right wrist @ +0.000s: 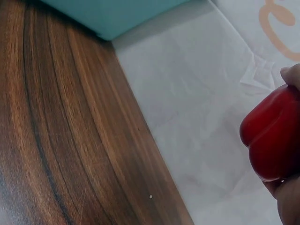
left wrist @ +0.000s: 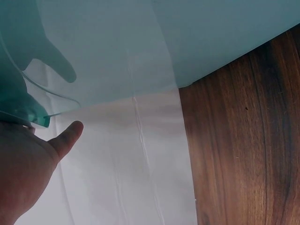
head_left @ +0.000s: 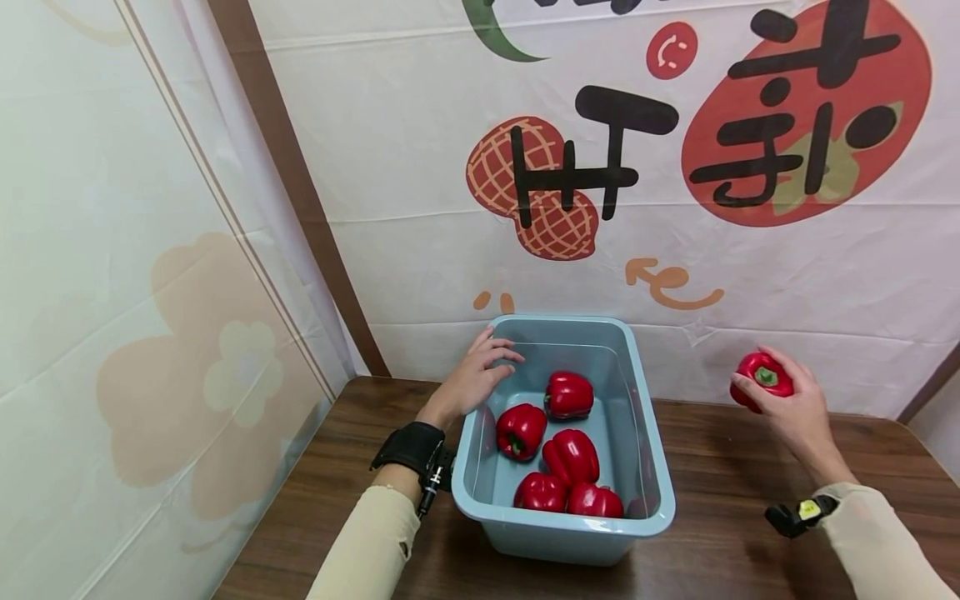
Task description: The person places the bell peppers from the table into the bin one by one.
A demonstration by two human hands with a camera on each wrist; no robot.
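A light blue plastic bin (head_left: 645, 467) stands on the wooden table (head_left: 735, 517) and holds several red bell peppers (head_left: 570, 457). My left hand (head_left: 476, 377) rests on the bin's far left rim with fingers loosely spread, holding nothing. In the left wrist view the palm and thumb (left wrist: 65, 137) lie against the bin's wall (left wrist: 140, 42). To the right of the bin, above the table, my right hand (head_left: 787, 400) grips one red bell pepper (head_left: 762, 377), stem facing me. The right wrist view shows that pepper (right wrist: 274, 136) held at the frame's right edge.
A white printed banner (head_left: 600, 167) hangs behind the table as a back wall. A pale floral panel (head_left: 150, 333) closes the left side. The bin's corner (right wrist: 117, 18) shows in the right wrist view. Bare wood lies right of the bin.
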